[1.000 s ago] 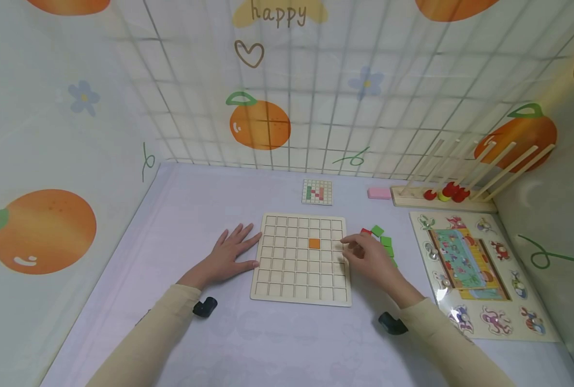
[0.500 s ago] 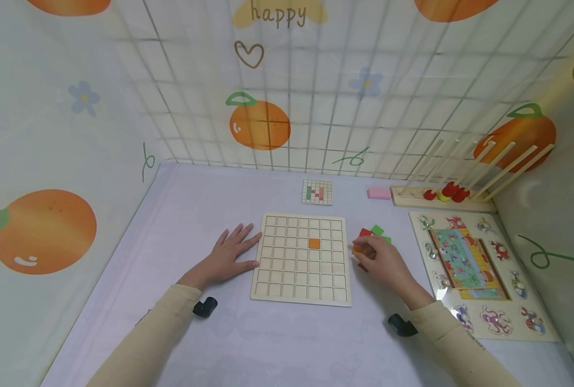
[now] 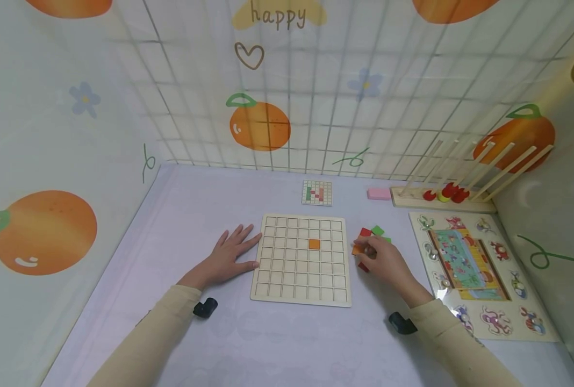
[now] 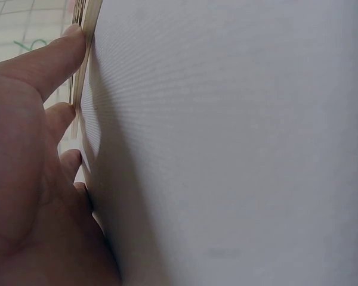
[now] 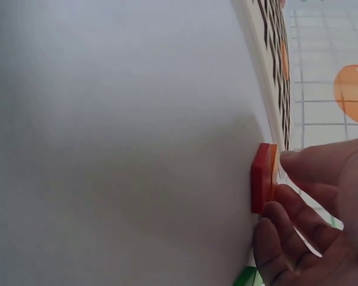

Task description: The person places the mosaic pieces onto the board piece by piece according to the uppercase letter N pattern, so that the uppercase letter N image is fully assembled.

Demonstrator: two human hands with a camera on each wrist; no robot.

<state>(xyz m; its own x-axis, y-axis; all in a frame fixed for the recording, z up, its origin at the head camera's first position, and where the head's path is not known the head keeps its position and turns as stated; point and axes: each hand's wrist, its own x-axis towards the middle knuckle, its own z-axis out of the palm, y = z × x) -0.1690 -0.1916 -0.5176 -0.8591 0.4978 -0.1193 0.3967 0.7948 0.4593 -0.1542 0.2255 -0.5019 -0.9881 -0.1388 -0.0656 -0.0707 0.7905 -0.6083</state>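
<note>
A wooden grid board lies between the hands, with one orange tile seated in a square right of centre. Flat and spread, my left hand rests on the table, its fingertips against the board's left edge; the left wrist view shows the thumb touching that edge. Beyond the right edge, my right hand pinches another orange tile between thumb and fingers. Close beside that tile is a red tile. Another red tile and green tiles lie around the fingers, some hidden under the hand.
A small pattern card lies behind the board. To its right are a pink block and a wooden peg stand with red and yellow beads. An animal puzzle board lies at the far right, by the right forearm.
My right hand has drawn back rightward from the board's edge to the loose tiles, where its fingers meet around an orange tile. Over the last half second it hardly moves. The left hand stays put.
</note>
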